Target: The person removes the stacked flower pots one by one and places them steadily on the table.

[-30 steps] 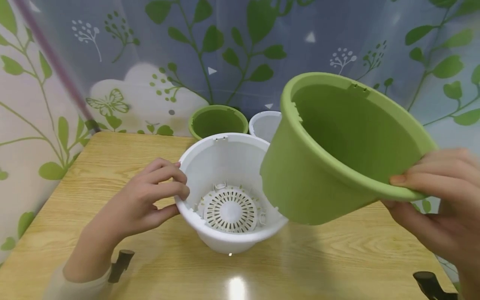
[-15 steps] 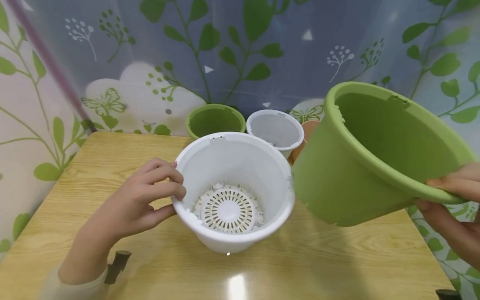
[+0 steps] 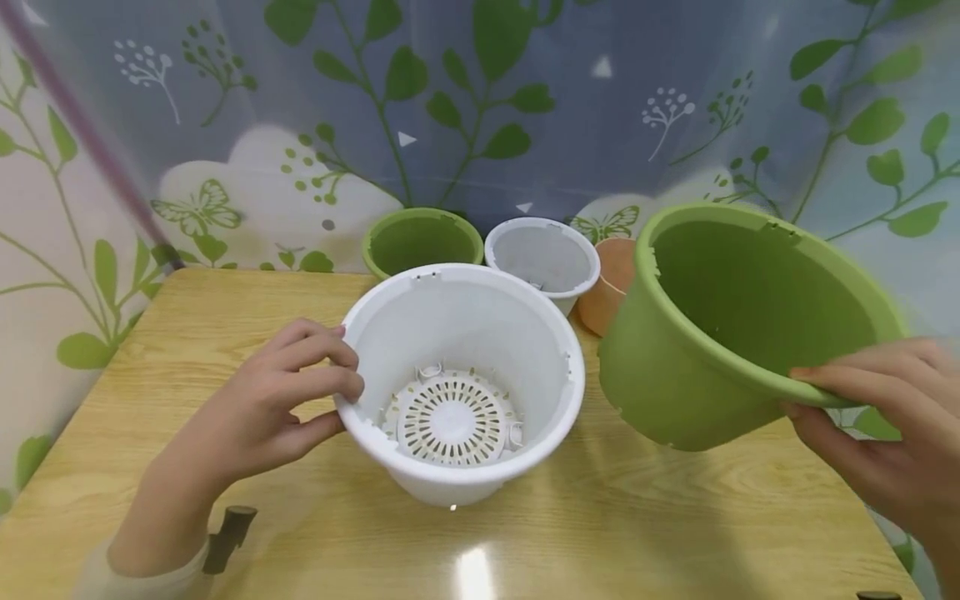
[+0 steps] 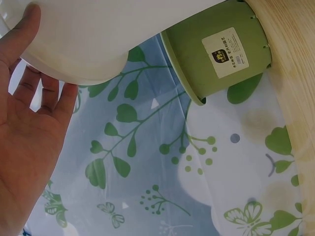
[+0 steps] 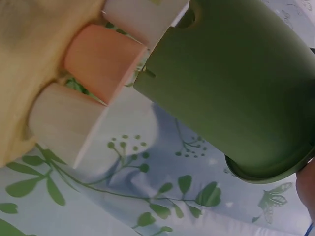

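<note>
A white plastic flowerpot (image 3: 465,325) sits upright on the table, a round slotted disc (image 3: 450,421) at its bottom. My left hand (image 3: 273,404) pinches its left rim, thumb outside and fingers over the edge; the left wrist view shows this hand (image 4: 29,123) at the pot's rim from below. To the right, my right hand (image 3: 885,421) grips the near right rim of a larger-looking green flowerpot (image 3: 682,375) between thumb and fingers. That pot is tilted above the table, its mouth facing up and right. In the right wrist view the green pot's outer wall (image 5: 236,88) fills the right side.
Behind stand another green pot (image 3: 423,242), a smaller white pot (image 3: 543,254) and an orange pot (image 3: 600,304). In the right wrist view a further pale pot (image 5: 64,120) stands beside the orange one. A patterned curtain (image 3: 465,125) hangs behind the wooden table (image 3: 225,325).
The green pot swung right, away from the white pot, uncovering the pots behind, then came slightly back left and lower. My left hand keeps its hold on the white pot's rim.
</note>
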`<state>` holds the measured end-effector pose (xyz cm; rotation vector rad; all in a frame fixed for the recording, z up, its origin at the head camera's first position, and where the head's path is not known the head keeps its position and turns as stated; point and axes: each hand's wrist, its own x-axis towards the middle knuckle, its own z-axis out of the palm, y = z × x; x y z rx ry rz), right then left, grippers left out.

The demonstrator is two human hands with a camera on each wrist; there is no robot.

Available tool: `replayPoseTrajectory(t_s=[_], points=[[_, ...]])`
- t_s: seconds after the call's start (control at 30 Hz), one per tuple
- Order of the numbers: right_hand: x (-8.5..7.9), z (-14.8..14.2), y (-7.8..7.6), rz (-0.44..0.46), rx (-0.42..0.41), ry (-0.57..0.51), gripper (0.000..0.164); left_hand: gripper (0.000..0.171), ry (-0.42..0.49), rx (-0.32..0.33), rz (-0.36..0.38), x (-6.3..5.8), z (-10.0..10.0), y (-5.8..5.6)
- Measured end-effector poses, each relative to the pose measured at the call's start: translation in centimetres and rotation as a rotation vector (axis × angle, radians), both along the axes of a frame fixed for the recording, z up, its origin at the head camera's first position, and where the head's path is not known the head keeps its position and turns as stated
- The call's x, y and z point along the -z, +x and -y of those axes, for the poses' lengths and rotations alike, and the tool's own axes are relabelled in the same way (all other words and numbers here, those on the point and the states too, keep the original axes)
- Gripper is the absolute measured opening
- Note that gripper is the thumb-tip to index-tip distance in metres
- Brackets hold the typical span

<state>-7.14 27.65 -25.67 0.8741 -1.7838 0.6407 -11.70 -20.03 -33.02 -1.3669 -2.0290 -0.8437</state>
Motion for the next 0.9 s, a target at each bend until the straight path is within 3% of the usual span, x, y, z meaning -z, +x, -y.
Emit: replayPoseTrajectory(t_s=[0.13, 0.37, 0.9], points=[[1.0, 0.7, -0.4, -0.015, -0.056, -0.021, 0.039, 0.023, 0.011, 0.005, -0.002, 0.0, 0.0, 0.0], [2.0, 0.6, -1.0, 0.022, -0.015, 0.066, 0.044, 0.023, 0.009, 0.002, -0.013, 0.0, -0.1, 0.0], [5.1, 0.4, -2.7, 0.089, -0.038, 0.111, 0.043, 0.023, 0.003, -0.004, -0.011, -0.1, 0.0, 0.0]])
